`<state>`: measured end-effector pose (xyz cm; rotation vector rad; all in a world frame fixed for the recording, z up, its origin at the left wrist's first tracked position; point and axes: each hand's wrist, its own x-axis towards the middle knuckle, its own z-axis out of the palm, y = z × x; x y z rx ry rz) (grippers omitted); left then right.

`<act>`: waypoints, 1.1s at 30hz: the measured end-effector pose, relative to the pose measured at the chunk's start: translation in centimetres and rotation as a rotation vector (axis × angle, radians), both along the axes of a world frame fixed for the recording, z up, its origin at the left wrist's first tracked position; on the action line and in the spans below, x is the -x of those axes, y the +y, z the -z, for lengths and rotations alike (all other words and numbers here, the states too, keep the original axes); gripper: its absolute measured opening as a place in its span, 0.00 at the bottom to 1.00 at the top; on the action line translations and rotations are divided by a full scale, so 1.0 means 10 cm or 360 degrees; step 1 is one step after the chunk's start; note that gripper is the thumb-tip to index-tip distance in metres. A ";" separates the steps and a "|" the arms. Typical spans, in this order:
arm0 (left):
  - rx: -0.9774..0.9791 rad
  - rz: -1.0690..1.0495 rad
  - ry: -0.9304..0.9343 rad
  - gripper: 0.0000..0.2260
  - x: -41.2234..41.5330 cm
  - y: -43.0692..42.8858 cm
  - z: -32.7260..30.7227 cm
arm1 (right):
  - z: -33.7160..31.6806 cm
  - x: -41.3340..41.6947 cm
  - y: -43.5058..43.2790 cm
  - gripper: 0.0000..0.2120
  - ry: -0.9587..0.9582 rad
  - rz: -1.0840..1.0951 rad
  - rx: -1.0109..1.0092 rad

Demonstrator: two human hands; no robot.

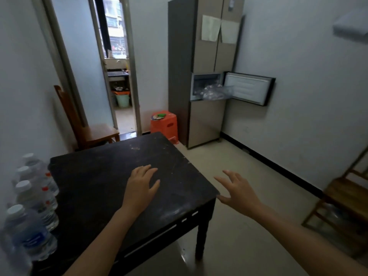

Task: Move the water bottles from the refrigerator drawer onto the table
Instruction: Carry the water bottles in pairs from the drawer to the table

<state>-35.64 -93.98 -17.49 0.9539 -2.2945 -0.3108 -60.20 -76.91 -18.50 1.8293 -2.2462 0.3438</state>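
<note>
Head view: looking down over a dark table (95,176) with a refrigerator (201,56) in the far corner of the room.
Left hand (141,184): palm down over the right part of the tabletop, fingers loose and a bit bent, nothing in it. Can't tell if it actually touches the wood.
Right hand (239,194): just past the table's right edge, over the floor, fingers spread apart and relaxed, also holding nothing.
Water bottles (29,226): a row of clear ones with white caps stands upright along the table's left edge, and a few with red-orange caps are tucked in beside them.
Drawer (227,90): see-through, sticking out of the fridge's middle compartment, well apart from the table.
Clear bottles (209,94): piled lying down inside that drawer, too blurry to count.
Small door (249,90): swung wide open to the right, against the wall.
Fridge front: two pale sheets (209,28) stuck on the upper doors.
Stool (164,124): orange plastic, on the floor between table and fridge.
Chair (89,124): wooden, behind the table by the left wall.
Doorway: a green bucket (122,99) sits in the room beyond.
</note>
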 end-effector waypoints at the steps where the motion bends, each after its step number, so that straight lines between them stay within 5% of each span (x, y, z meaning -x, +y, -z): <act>1: 0.0014 0.0062 0.0012 0.19 0.10 0.05 -0.01 | -0.01 0.05 0.11 0.31 0.0012 0.0038 0.0023; 21: 0.0189 0.0614 0.0120 0.16 2.47 2.24 -0.11 | -0.19 1.59 2.90 0.29 0.0066 0.0518 0.0085; 33: 0.0224 0.0733 0.0039 0.16 3.49 2.76 -0.02 | -0.16 2.38 3.65 0.28 -0.0090 0.0728 0.0083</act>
